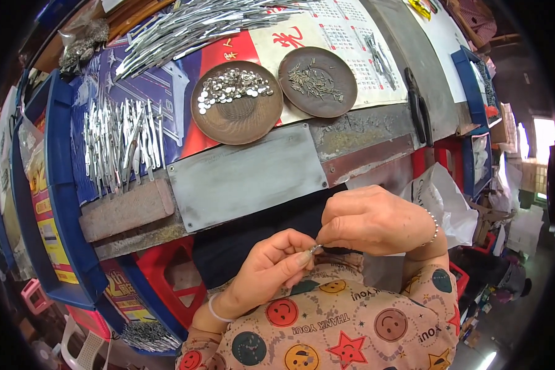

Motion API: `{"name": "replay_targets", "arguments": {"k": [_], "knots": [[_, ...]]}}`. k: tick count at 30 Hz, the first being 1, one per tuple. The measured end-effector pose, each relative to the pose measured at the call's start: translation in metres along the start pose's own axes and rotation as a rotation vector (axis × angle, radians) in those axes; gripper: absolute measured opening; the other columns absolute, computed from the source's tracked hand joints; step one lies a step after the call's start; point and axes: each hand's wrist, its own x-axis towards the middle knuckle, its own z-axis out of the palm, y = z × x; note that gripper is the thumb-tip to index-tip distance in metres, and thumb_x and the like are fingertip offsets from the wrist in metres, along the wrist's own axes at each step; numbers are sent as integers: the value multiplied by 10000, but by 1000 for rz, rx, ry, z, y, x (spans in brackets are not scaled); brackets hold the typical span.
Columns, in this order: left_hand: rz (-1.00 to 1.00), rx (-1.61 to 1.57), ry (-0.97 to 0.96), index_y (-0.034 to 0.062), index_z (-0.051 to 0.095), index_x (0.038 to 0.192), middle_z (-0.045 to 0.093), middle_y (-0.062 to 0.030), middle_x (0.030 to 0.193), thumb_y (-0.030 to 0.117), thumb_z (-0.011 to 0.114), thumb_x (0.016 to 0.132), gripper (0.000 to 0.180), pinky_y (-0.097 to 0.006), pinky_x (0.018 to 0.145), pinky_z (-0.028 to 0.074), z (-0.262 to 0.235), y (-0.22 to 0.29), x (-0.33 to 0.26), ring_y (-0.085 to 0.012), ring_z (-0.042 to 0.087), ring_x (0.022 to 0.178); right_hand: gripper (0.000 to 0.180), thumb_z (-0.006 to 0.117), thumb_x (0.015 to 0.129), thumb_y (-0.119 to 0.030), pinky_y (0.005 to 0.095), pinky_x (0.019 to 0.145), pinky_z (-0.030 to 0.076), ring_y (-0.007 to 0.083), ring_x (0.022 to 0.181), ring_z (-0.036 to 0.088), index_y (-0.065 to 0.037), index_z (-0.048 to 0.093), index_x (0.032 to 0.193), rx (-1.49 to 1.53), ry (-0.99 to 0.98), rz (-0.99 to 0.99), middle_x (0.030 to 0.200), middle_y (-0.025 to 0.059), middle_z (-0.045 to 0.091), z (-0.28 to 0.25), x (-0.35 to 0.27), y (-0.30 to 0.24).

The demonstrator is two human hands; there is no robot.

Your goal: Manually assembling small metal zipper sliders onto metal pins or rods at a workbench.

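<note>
While both hands meet low in the view, just above the person's lap, a small metal piece [315, 248] is pinched between them. The left hand [271, 266] is closed on it with thumb and forefinger, and the right hand [370, 221] comes in from above with its fingertips curled shut around the same piece, so only a sliver of bright metal shows. Its exact shape is too small to tell.

It looks light, stiff and smooth, so it is likely to slip or spring away if the pinch loosens; a firm fingertip grip on its flat sides, close to the end being worked, seems the safest hold. It does not look fragile, though so thin a part might bend under a twist.

Beyond the hands lies the desk [376, 148], with a grey metal plate [248, 176] fixed at its near edge and a brick-like block [127, 209] beside it. Farther back stand two brown round dishes: the left dish [237, 102] holds small shiny discs, the right dish [317, 81] holds short thin pins. Rows of flat metal strips [120, 145] lie to the left, and a larger heap of strips [197, 24] sits at the far edge. Dark pliers [418, 105] rest on the right side.
</note>
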Motion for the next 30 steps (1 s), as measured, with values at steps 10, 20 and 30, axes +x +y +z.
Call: {"name": "replay_targets", "arguments": {"k": [10, 20, 30], "knots": [[5, 122, 16, -13, 515, 1105, 546, -15, 840, 106, 494, 967, 184, -163, 540, 352, -2, 1, -1, -25, 417, 589, 153, 699, 716, -63, 338, 541, 449, 235, 653, 569, -49, 617, 845, -63, 25, -42, 759, 55, 546, 0, 2, 3], [-24, 263, -13, 11, 521, 1102, 541, 31, 815, 134, 504, 967, 184, -154, 544, 339, -4, -8, 0, 0, 408, 619, 161, 629, 669, -111, 324, 512, 413, 196, 610, 500, -37, 566, 798, -319, -67, -202, 705, 44, 428, 10, 3, -12], [108, 311, 49, -8, 501, 1101, 537, 15, 921, 84, 477, 967, 164, -164, 666, 404, 5, 0, 0, -7, 471, 781, 276, 590, 877, -277, 380, 564, 439, 325, 662, 566, -13, 544, 808, 230, 121, 254, 701, 123, 535, 23, -4, 9]]}}
